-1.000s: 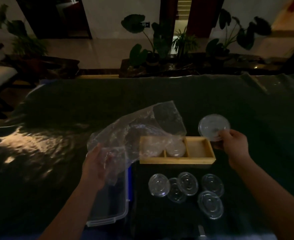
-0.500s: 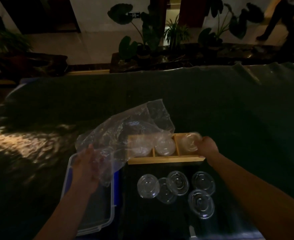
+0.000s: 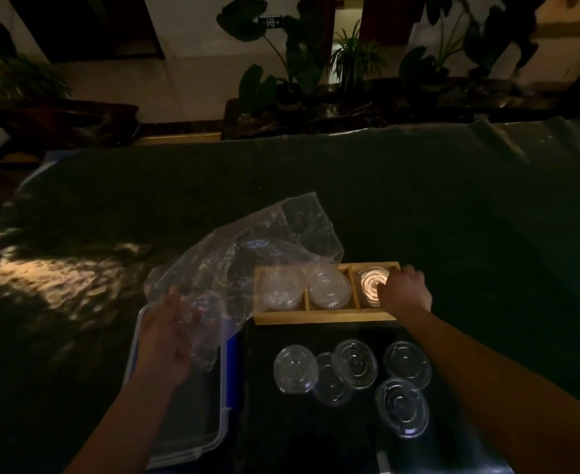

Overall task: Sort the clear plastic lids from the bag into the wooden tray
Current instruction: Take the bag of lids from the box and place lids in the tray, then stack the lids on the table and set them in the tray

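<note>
Lowered since before: right hand point(image 3: 405, 291) pinching clear ribbed lid point(image 3: 371, 285) into wooden tray point(image 3: 322, 317) (third compartment); left hand point(image 3: 168, 331) grips bag point(image 3: 247, 254).

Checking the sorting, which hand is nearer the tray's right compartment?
Right. The right hand sits over the right compartment; the left hand holds the bag beyond the tray's opposite end.
</note>
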